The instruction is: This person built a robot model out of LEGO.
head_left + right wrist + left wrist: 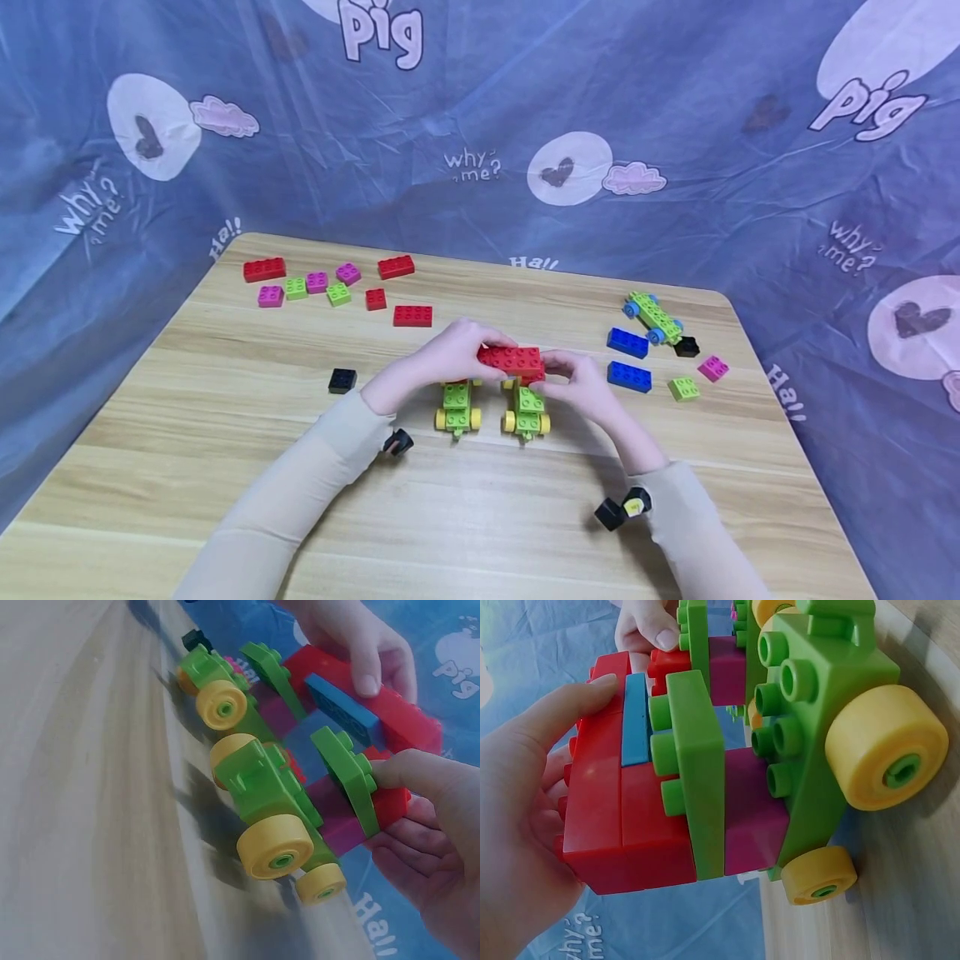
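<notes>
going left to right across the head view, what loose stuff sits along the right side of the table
blue brick → blue-wheeled green car → black brick → pink brick

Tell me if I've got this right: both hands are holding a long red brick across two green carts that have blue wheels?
Nearly. The two green carts under the red brick, held by left hand and right hand, have yellow wheels, as the head view shows.
</notes>
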The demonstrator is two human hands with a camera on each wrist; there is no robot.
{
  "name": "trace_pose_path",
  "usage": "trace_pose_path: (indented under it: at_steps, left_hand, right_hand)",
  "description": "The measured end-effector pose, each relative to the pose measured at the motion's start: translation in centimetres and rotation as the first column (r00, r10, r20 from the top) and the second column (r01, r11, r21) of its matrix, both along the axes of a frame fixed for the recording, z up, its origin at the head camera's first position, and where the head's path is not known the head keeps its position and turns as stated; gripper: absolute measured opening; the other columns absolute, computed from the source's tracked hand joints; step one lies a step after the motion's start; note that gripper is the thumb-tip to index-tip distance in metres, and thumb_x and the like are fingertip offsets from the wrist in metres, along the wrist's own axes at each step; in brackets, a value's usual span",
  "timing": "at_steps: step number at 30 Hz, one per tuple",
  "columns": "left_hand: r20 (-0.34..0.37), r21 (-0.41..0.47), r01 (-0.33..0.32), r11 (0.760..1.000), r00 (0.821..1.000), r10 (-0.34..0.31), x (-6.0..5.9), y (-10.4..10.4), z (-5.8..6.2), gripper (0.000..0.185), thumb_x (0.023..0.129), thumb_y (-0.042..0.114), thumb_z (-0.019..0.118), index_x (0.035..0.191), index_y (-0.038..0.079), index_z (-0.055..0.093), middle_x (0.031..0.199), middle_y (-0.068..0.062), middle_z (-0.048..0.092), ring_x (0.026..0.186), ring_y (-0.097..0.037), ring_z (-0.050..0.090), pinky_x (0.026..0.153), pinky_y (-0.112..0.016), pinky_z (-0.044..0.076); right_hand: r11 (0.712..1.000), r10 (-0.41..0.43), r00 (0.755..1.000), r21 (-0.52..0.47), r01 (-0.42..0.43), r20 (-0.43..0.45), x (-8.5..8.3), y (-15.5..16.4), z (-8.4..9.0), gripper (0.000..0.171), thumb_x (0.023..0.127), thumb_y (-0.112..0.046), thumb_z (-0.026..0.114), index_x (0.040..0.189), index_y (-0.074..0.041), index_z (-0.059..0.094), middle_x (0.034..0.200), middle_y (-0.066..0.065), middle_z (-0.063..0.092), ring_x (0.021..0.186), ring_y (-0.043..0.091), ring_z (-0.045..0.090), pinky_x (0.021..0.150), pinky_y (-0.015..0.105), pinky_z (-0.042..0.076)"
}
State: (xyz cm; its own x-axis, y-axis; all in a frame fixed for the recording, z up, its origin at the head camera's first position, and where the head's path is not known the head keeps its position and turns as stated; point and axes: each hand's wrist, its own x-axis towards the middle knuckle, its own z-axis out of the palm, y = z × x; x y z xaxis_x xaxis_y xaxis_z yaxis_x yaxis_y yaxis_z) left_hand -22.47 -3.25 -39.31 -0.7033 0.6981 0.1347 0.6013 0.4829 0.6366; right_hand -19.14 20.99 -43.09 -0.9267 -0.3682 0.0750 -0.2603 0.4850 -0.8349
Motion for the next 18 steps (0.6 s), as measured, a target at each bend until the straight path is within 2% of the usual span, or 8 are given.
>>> trace_pose_path:
  at_steps: [8,18]
  left_hand:
    - [0.050,-0.018,-0.004,1.000,0.999,0.005,0.0,0.6,0.1,0.046,0.079,0.018,0.081,0.122,0.008,0.069,0.115,-0.007,0.072,0.089,-0.012,0.065,0.077,-0.022,0.051]
    - [0.070,-0.054,0.006,0.999,0.998,-0.002,-0.2,1.2,0.1,0.044,0.077,0.013,0.080,0.119,0.008,0.070,0.110,-0.006,0.074,0.081,-0.009,0.064,0.072,-0.018,0.052]
  right_hand:
    - [1.000,0.008,0.999,-0.015,-0.008,0.043,0.0,-0.4,-0.4,0.036,0.081,-0.006,0.075,0.114,0.006,0.066,0.111,0.020,0.070,0.110,0.036,0.065,0.099,0.048,0.050]
    - [1.000,0.007,0.996,-0.024,-0.005,0.083,0.0,-0.3,-0.6,0.034,0.081,-0.007,0.076,0.112,0.004,0.066,0.111,0.020,0.070,0.110,0.037,0.065,0.100,0.050,0.050]
